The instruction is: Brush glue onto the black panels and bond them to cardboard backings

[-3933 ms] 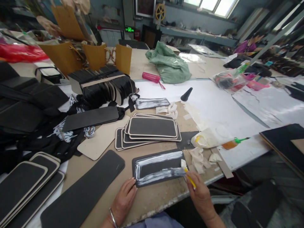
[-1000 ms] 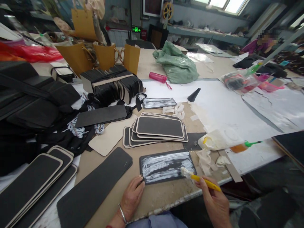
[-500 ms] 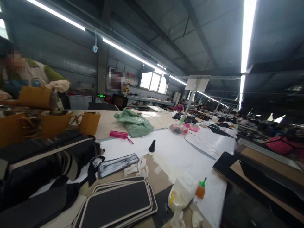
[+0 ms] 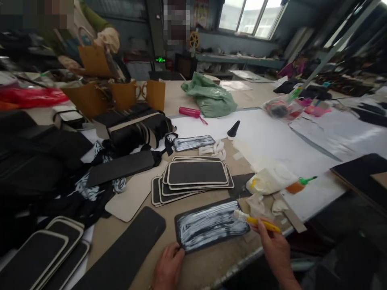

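My right hand (image 4: 274, 245) is closed round a yellow-handled brush (image 4: 266, 224). Its whitish bristles touch the right part of a black panel (image 4: 208, 229), which is streaked with white paste. At the lower left corner of that panel, my left hand (image 4: 168, 264) has its fingers closed on the edge. Just behind lies a stack of black panels with beige rims (image 4: 198, 173). A plain dark strip (image 4: 123, 249) rests left of my left hand. Beyond my right hand are a whitish container (image 4: 272, 180) and an orange bottle with a green nozzle (image 4: 298, 185).
More rimmed panels (image 4: 42, 253) lie at the lower left. Farther back are another paste-streaked panel (image 4: 193, 142), a black cone (image 4: 234, 128), a pink pouch (image 4: 189, 112) and a green plastic bag (image 4: 211, 96). A co-worker (image 4: 99, 24) handles tan bags (image 4: 95, 60) across the table.
The view has tilted down and turned left. Both my hands, the brush and the panel under it are now in view. The co-worker still holds a tan bag.
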